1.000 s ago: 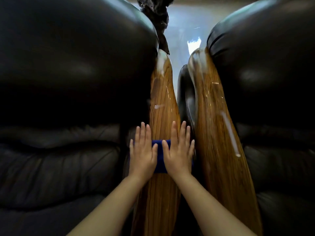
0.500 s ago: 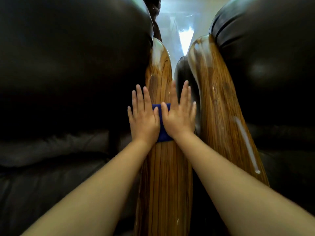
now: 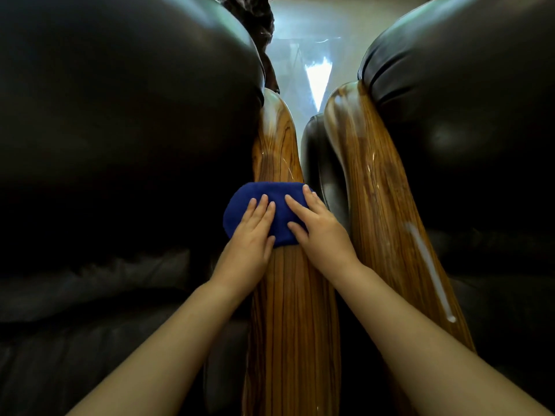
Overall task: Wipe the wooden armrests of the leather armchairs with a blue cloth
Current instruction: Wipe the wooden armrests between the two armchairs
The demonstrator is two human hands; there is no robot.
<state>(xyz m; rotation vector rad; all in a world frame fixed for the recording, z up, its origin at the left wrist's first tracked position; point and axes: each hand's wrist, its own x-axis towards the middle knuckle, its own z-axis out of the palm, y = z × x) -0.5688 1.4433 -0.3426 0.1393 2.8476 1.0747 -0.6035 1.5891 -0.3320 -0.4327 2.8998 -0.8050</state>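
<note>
A blue cloth (image 3: 264, 205) lies draped across the glossy wooden armrest (image 3: 288, 310) of the left black leather armchair (image 3: 120, 130). My left hand (image 3: 249, 244) presses on the cloth's left part with straight fingers. My right hand (image 3: 321, 232) presses on its right part, fingers spread flat. Both forearms reach in from the bottom of the view. A second wooden armrest (image 3: 387, 223) belongs to the right leather armchair (image 3: 468, 115) and stands close beside the first.
A narrow gap with a dark leather side panel (image 3: 318, 163) separates the two armrests. Pale shiny floor (image 3: 315, 55) shows beyond the chairs. A dark object (image 3: 258, 22) stands at the top behind the left chair.
Both hands pushed the cloth forward along the left armrest, then drew back on it. More of the cloth now shows ahead of my fingers.
</note>
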